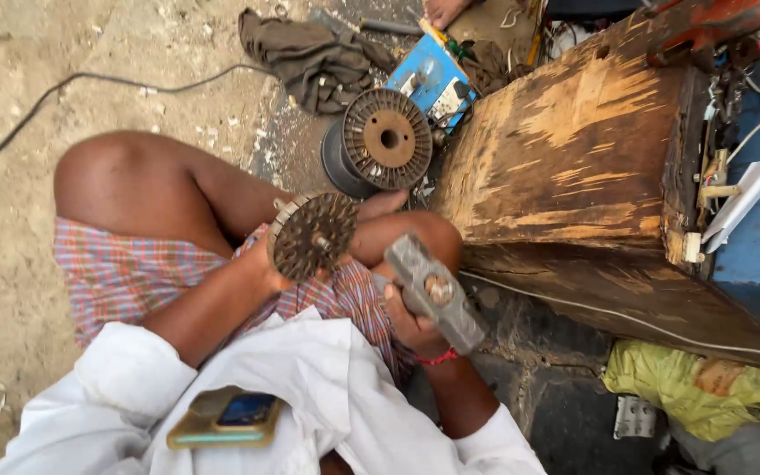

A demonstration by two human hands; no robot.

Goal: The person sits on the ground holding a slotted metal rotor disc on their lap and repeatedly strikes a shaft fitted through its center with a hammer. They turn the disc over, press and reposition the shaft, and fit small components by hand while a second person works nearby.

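Rotor [313,234] (left-held) near hammer [435,292].

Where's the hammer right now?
In the head view, the hammer is in the right hand, right of centre, beside the slotted metal disc and below the wooden box.

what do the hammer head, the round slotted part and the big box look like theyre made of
Hammer head: likely steel, dull grey, worn faces.
Round slotted part in the left hand: apparently metal, dark with rusty brown slots.
Big box: wood, its dark coating scraped to pale grain.
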